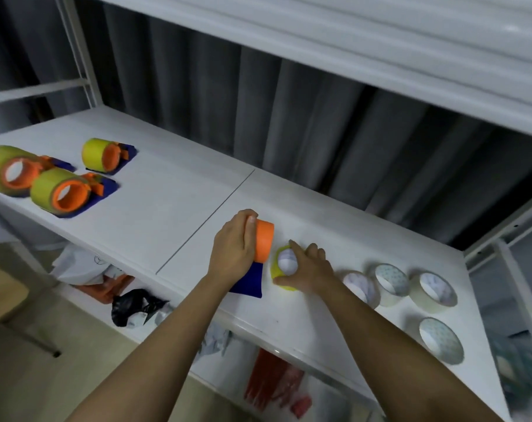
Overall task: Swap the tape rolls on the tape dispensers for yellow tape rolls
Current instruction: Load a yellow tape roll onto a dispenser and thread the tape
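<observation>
On the white bench (173, 205) before grey curtains (319, 117), left hand (234, 248) gripping the orange dispenser (264, 240), right hand (310, 269) clasping a yellow tape roll (281, 277), clear rolls (432, 289) beside.

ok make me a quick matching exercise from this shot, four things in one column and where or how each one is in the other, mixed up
Things:
1. left hand
2. right hand
3. three loaded dispensers
4. clear tape rolls

States:
A. lying at the right end of the white shelf, no dispenser in them
B. grips the orange and blue dispenser, which carries no roll
C. at the far left, each already wearing a yellow roll
D. fingers on the loose yellow tape roll beside the dispenser

Pairs: 1-B, 2-D, 3-C, 4-A
</observation>
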The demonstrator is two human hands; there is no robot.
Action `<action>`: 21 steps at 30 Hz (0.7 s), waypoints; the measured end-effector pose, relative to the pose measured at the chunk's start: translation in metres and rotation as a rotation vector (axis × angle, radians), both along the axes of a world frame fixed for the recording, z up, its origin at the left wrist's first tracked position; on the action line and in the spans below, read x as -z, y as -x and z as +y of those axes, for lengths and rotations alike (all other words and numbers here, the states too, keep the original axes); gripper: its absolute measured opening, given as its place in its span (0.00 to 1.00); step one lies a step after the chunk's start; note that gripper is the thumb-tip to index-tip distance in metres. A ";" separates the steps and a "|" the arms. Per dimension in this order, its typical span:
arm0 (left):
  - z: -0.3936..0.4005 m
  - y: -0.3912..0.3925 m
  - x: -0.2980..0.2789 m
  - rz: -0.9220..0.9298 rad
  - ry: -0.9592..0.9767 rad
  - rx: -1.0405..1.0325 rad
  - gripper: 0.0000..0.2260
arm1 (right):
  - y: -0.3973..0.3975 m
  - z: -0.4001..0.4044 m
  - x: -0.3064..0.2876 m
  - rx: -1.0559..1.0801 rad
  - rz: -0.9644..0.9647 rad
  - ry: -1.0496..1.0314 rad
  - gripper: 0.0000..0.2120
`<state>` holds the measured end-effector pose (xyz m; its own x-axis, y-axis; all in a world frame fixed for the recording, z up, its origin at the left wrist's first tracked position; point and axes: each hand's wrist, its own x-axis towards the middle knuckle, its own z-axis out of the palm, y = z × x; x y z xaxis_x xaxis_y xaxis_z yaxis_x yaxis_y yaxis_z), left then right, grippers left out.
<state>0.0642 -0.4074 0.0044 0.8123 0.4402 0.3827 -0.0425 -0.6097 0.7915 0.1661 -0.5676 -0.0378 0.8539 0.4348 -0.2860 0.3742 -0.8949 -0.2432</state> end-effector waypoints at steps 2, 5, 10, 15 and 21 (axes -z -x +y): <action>0.007 0.002 0.000 0.009 0.005 0.019 0.13 | 0.007 0.006 -0.001 0.061 0.079 -0.076 0.47; 0.025 0.010 0.000 -0.017 0.022 0.047 0.16 | 0.026 0.011 0.003 0.290 0.141 -0.406 0.46; 0.054 0.007 -0.009 0.056 0.012 0.110 0.14 | 0.038 0.032 -0.015 0.506 0.025 -0.713 0.40; 0.077 0.006 -0.014 0.008 -0.043 0.096 0.15 | 0.046 0.058 -0.031 0.545 0.166 -1.037 0.11; 0.083 0.011 -0.007 0.015 0.017 0.105 0.14 | 0.061 0.079 -0.043 0.598 0.292 -1.108 0.38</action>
